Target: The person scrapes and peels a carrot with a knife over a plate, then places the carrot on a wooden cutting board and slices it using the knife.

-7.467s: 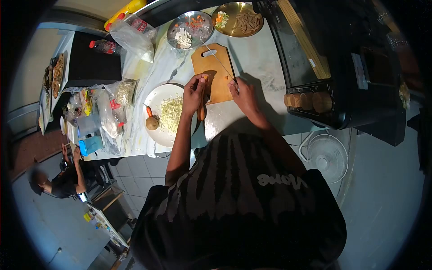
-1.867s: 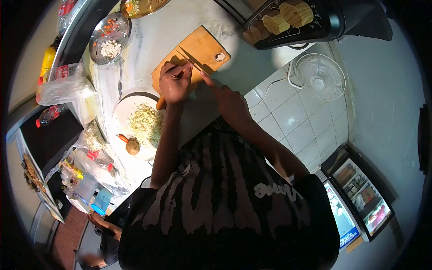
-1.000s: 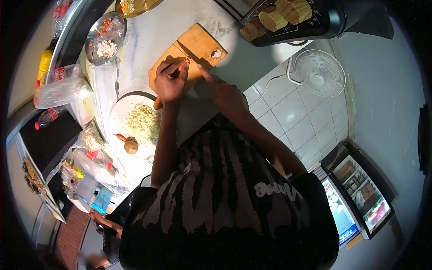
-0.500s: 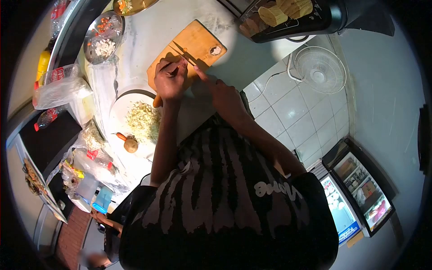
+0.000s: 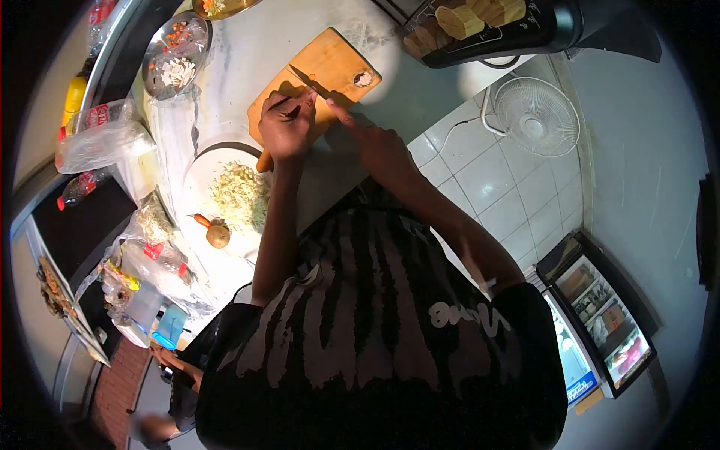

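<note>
My right hand (image 5: 381, 146) grips a knife (image 5: 306, 79), index finger stretched along it, the dark blade angled across the wooden cutting board (image 5: 330, 56). On the board, my left hand (image 5: 287, 127) is closed with curled fingers beside the blade; what its fingers hold, if anything, is hidden. An orange-brown rounded piece (image 5: 264, 160) shows by my left wrist at the board's lower edge; I cannot tell what it is. To the left sits a white plate (image 5: 196, 180) with shredded pale vegetable (image 5: 236, 195), a small carrot-like orange piece (image 5: 201, 220) and a round brown vegetable (image 5: 218, 236).
A metal tray (image 5: 159, 49) with chopped orange and white pieces stands upper left. Plastic bags (image 5: 109, 146) and bottles (image 5: 82, 187) line the left side. A black appliance (image 5: 487, 30) stands at top right, a fan (image 5: 534, 116) on the floor. Another person (image 5: 180, 382) is at lower left.
The knife's blade has shifted slightly, with my right hand a little farther right. My left hand stays closed on the board. The whole view has moved slightly.
</note>
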A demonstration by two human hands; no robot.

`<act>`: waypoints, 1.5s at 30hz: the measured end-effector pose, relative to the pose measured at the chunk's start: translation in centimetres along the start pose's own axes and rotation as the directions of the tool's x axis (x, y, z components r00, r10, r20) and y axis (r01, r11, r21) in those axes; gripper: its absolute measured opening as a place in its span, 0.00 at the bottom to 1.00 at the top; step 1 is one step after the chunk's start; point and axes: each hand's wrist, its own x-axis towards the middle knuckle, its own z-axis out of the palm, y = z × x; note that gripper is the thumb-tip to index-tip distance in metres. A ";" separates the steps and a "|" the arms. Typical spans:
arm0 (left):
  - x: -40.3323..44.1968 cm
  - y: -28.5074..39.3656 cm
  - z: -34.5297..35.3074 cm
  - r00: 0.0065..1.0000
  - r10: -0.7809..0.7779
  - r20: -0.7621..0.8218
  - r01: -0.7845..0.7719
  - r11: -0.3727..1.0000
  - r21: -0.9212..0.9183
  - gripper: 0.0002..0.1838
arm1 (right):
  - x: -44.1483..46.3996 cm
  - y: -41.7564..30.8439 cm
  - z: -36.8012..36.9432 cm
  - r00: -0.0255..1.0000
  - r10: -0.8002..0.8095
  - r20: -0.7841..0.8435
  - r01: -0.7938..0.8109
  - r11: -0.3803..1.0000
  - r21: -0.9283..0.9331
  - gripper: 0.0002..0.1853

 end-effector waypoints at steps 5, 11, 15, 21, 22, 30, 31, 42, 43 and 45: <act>0.1 1.4 -0.6 0.996 -0.074 0.052 0.065 0.985 0.161 0.10 | 1.1 -0.3 0.5 0.999 -0.010 -0.046 0.001 0.978 -0.209 0.50; -0.1 0.3 -0.5 0.999 -0.031 0.024 0.030 0.999 0.015 0.11 | 0.3 0.5 1.9 0.982 -0.088 -0.169 0.070 0.992 -0.109 0.49; -0.1 -0.3 -0.3 0.999 -0.037 0.029 0.037 0.999 -0.020 0.11 | -0.4 0.0 1.4 0.998 -0.020 -0.064 0.012 0.994 -0.111 0.49; -0.1 -0.1 -0.6 0.999 -0.004 0.040 0.004 1.000 -0.015 0.09 | -0.5 -0.1 1.5 0.999 -0.022 -0.040 0.018 0.996 -0.083 0.49; -0.1 -0.1 -0.6 0.999 -0.011 0.042 0.012 1.000 -0.029 0.09 | -0.5 -0.2 1.4 1.000 -0.014 -0.028 0.011 0.996 -0.091 0.49; -0.1 0.4 -0.9 0.998 -0.006 0.057 0.006 1.000 0.008 0.08 | -0.4 -0.9 0.4 0.999 -0.012 -0.030 0.010 0.998 -0.059 0.50; -0.2 0.5 -0.8 0.999 -0.018 0.045 0.018 1.000 -0.007 0.08 | -0.3 -0.7 0.4 0.999 -0.018 -0.032 0.016 0.999 -0.036 0.50; -0.1 0.8 -0.9 0.996 -0.084 0.033 0.084 0.996 -0.001 0.10 | 1.1 0.0 -0.5 0.997 -0.003 0.078 0.004 1.000 -0.005 0.45; -0.1 1.0 -1.0 0.993 -0.108 0.054 0.108 0.994 0.007 0.10 | 1.2 0.2 -0.3 0.998 -0.062 -0.016 0.062 0.998 -0.002 0.45; 0.0 1.3 -1.3 0.990 -0.124 0.060 0.123 0.992 0.016 0.10 | 1.4 0.0 -0.3 0.984 -0.133 -0.116 0.133 0.991 -0.008 0.44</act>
